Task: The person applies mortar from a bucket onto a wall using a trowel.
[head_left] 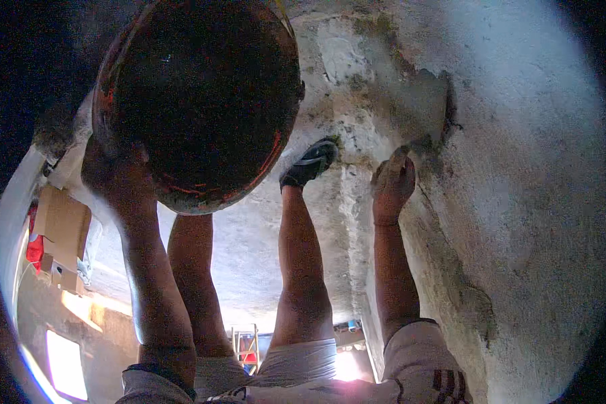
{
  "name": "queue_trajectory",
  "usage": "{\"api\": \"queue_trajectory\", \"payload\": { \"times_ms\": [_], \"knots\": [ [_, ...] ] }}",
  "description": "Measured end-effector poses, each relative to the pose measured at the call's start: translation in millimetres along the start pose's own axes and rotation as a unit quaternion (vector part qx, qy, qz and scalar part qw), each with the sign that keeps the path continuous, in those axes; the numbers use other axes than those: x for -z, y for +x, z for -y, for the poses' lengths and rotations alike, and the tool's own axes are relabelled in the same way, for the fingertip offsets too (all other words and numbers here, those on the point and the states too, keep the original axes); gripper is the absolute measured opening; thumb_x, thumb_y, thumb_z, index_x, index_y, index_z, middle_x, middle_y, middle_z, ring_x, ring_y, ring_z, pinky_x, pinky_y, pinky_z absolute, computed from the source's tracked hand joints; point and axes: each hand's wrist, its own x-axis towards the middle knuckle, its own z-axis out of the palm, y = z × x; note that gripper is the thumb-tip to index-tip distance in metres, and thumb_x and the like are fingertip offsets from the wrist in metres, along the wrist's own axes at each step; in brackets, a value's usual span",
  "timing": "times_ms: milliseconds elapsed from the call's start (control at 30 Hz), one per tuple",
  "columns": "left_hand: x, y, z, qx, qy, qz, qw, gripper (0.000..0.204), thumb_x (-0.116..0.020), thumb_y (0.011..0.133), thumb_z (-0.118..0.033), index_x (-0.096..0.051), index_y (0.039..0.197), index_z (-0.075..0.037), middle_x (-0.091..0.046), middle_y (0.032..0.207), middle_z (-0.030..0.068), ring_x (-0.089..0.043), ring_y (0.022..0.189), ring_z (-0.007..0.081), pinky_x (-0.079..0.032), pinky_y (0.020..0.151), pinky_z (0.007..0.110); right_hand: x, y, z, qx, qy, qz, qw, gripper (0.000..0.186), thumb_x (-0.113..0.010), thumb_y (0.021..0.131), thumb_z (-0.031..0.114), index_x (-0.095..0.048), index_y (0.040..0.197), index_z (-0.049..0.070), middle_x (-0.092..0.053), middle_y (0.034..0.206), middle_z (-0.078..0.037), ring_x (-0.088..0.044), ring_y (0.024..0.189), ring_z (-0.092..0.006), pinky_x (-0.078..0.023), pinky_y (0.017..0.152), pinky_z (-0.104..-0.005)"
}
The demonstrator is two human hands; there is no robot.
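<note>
A large round bucket (pixel 209 101) with a dark inside and orange-red streaks along its rim fills the upper left. My left hand (pixel 118 168) grips its near left side, the fingers mostly lost in shadow. To the right, my right hand (pixel 394 183) is closed around the dark handle of what looks like a trowel. Its flat grey blade (pixel 424 101) lies against the stained wall and blends with it, so its outline is hard to make out. Rough, pale wall (pixel 532 202) rises beside my right arm, with dark damp patches near the blade.
My shoe (pixel 313 161) stands on the pale floor (pixel 242 269) near the wall's base. A cardboard box (pixel 62 225) and a red item (pixel 35 242) are at the far left. Behind my legs stands a ladder-like frame (pixel 247 347). A bright opening (pixel 66 363) shows at lower left.
</note>
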Motion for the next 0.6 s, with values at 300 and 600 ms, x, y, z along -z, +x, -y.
{"api": "queue_trajectory", "payload": {
  "times_ms": [300, 600],
  "knots": [
    [-1, 0, 7, -0.026, 0.078, 0.013, 0.997, 0.046, -0.066, 0.068, -0.030, -0.057, 0.101, 0.000, -0.062, 0.094, 0.0151, -0.059, 0.086, 0.0289, -0.045, 0.078, 0.037, -22, 71, -67, 0.237, -0.359, 0.032, 0.902, 0.019, -0.054, 0.086, 0.018, -0.048, 0.097, 0.003, -0.051, 0.075, -0.005, -0.050, 0.064, -0.0114, -0.043, 0.056, -0.0302],
    [3, 2, 14, -0.043, 0.088, 0.027, 0.995, 0.052, -0.068, 0.069, -0.034, -0.056, 0.108, -0.001, -0.062, 0.102, 0.0150, -0.057, 0.093, 0.0299, -0.044, 0.084, 0.038, -49, 119, -100, 0.157, -0.201, 0.006, 0.967, 0.019, -0.054, 0.086, 0.020, -0.048, 0.090, 0.002, -0.052, 0.077, -0.010, -0.052, 0.065, -0.0180, -0.043, 0.056, -0.0335]
  ]
}}
